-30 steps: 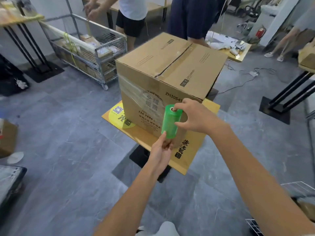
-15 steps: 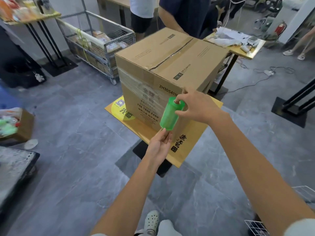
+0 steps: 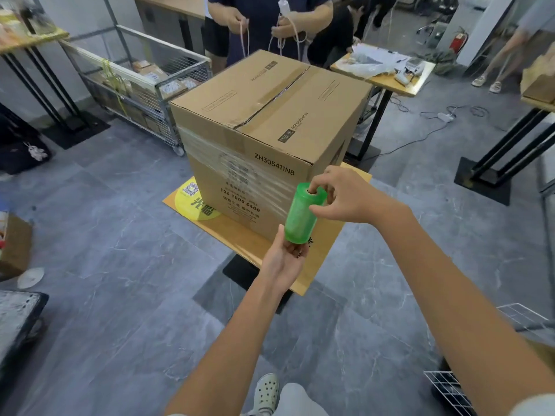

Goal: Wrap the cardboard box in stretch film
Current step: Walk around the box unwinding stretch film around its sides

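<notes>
Mid-wrap: box point(image 3: 264, 139) on low table point(image 3: 240, 235), film point(image 3: 240, 175) banding its front. Left hand point(image 3: 283, 259) and right hand point(image 3: 339, 196) grip roll's point(image 3: 303, 217) ends. Next: carry it round the corner, taut.

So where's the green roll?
Centre of the head view, the green roll sits between left hand below and right hand above, by the cardboard box's near corner.
</notes>
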